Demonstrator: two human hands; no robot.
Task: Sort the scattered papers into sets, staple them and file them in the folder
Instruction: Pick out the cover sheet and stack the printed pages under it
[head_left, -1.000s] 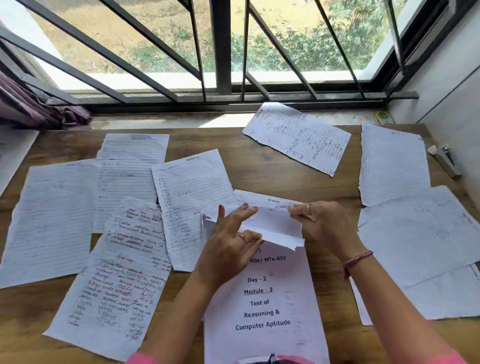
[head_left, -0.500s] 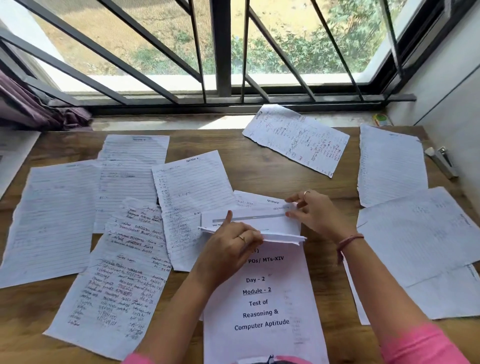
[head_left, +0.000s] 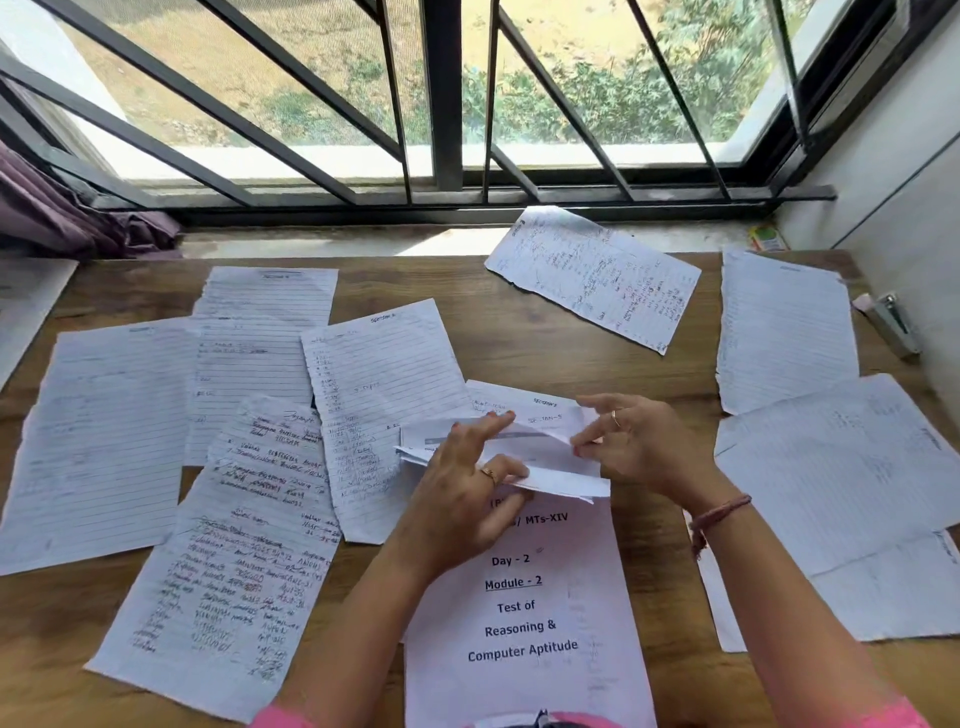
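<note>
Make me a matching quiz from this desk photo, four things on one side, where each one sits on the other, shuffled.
Things:
1. stapler
2. printed cover sheet
3. folded sheet
4. purple curtain

Places:
A. held between both hands
B. far left, by the window
C. right edge of the desk, by the wall
D. nearest the person, centre of the desk

Pairs: 1-C, 2-D, 3-A, 4-B

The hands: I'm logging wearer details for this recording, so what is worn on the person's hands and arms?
The left hand has a gold ring on one finger, and red polish shows on its nails. The right hand also wears a ring, with a braided reddish thread bracelet round its wrist. Bright pink sleeves show at the bottom edge; the forearms are bare.
</note>
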